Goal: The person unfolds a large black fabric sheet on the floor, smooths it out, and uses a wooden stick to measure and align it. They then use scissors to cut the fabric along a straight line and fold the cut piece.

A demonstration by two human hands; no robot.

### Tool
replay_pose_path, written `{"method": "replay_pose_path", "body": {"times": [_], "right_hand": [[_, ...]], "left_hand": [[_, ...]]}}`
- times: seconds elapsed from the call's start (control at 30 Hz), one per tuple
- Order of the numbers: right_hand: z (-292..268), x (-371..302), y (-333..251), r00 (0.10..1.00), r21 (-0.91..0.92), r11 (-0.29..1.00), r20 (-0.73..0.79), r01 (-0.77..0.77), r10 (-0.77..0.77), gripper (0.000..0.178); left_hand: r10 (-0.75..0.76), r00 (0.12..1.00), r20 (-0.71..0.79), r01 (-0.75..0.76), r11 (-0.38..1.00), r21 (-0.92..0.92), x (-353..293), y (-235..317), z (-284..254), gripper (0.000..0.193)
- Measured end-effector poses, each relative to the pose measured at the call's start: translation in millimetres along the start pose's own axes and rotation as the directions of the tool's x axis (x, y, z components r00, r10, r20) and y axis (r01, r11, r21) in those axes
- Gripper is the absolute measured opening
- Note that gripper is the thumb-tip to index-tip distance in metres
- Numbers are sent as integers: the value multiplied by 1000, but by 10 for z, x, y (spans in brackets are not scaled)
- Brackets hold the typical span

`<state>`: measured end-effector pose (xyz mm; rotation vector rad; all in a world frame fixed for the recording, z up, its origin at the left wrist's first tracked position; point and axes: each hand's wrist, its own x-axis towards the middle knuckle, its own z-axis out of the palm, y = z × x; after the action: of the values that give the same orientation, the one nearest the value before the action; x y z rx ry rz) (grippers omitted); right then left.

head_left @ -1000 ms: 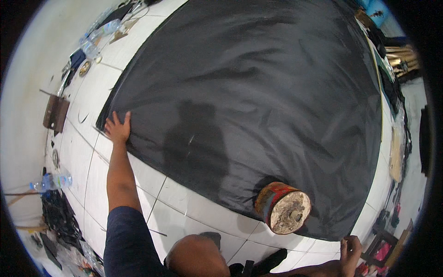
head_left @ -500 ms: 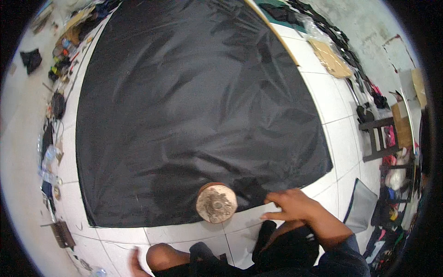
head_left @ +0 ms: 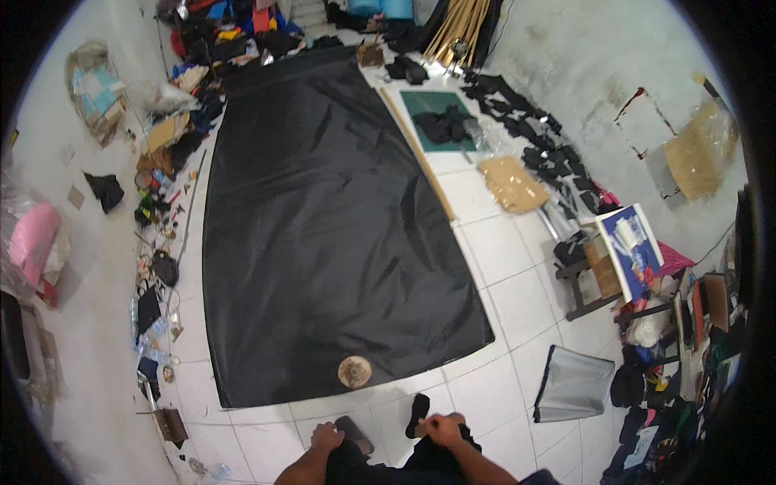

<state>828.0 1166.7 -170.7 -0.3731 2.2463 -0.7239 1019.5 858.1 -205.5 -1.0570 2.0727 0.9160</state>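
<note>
The left hand [head_left: 326, 436], near 7 o'clock, and right hand [head_left: 440, 430], near 5, are bare, as are the 2 forearms [head_left: 485, 462]. A dark sleeve [head_left: 543, 478] edges in at 5 o'clock. Black legwear [head_left: 404, 465] spans 6 o'clock. Left footwear [head_left: 356, 434] looks dark grey, rounded; right footwear [head_left: 418, 415] black, narrower.
</note>
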Motion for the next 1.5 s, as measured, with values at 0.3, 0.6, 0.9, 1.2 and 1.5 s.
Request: {"method": "replay_pose_path", "body": {"times": [0.3,0.6,0.9,1.2,1.5], "right_hand": [[-1034,-1101,1328,809,425,841,-329,-334,487,44],[-2669,-1535,3647,627,551,455,167,-699,761,44],[-5769,1113,3527,908,-211,890,-209,-404,362,52],[-7685,4033,1073,995,97,995,-97,-10,19,35],[-8730,5366,1969,891,-114,894,96,-434,445,35]], "left_hand": [[289,903,-319,-370,900,-231,721,3127,-1567,31],[145,833,-534,-276,945,-174,741,4021,-1160,31],[167,888,429,-248,959,139,-460,2675,1200,37],[-106,994,-17,81,842,-534,2712,7487,-355,46],[576,675,-461,-732,450,-511,3291,11156,-3383,33]]}}
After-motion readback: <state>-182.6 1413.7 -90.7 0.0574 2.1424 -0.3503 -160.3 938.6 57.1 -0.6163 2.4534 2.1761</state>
